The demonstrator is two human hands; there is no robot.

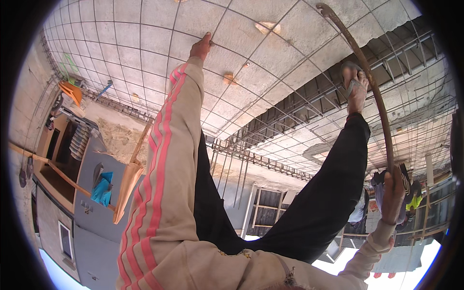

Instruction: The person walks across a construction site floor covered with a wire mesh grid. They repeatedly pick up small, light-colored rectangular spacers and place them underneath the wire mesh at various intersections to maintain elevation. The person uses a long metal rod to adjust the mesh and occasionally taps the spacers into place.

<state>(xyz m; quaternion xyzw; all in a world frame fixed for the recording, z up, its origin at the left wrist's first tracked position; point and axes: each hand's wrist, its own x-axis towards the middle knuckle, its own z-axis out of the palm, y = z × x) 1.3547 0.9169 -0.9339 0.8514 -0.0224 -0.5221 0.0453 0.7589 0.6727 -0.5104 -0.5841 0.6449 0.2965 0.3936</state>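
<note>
My left hand, at the end of a beige sleeve with pink stripes, reaches out onto the steel rebar mesh. Its fingers look closed around a rod of the mesh, though their undersides are hidden. At the right, my right hand is wrapped around one end of a long, curved brown bar. The bar runs away from it, passing beside my foot in a flip-flop, and its hooked far end lies over the mesh.
Beneath the mesh is a rough concrete surface with a few stone chips. A rebar cage lies along a trench between my legs. At left are an orange item, a blue bag and wooden boards. Other people stand behind, at right.
</note>
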